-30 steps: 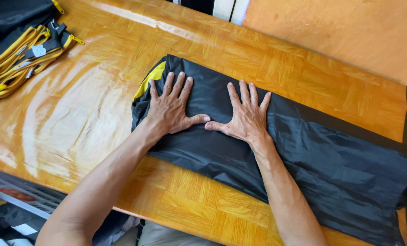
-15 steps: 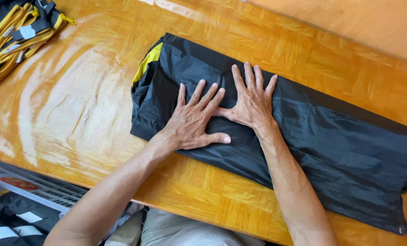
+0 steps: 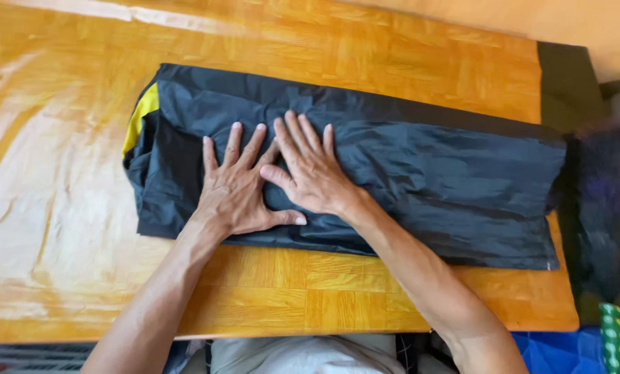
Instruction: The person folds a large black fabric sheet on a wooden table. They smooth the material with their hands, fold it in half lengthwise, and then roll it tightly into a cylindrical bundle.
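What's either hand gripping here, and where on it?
Nothing is gripped. The left hand and right hand lie flat, fingers spread, pressing on the middle-left of the folded black fabric on the wooden table.

bare wooden surface (image 3: 60, 208) lies open left of the folded black cloth (image 3: 407, 173). right edge is crowded by dark blurred stuff (image 3: 604, 201).

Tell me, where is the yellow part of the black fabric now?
In the head view, the yellow part shows at the left end of the folded black fabric on the wooden table, left of the left hand, which lies flat beside the right hand.
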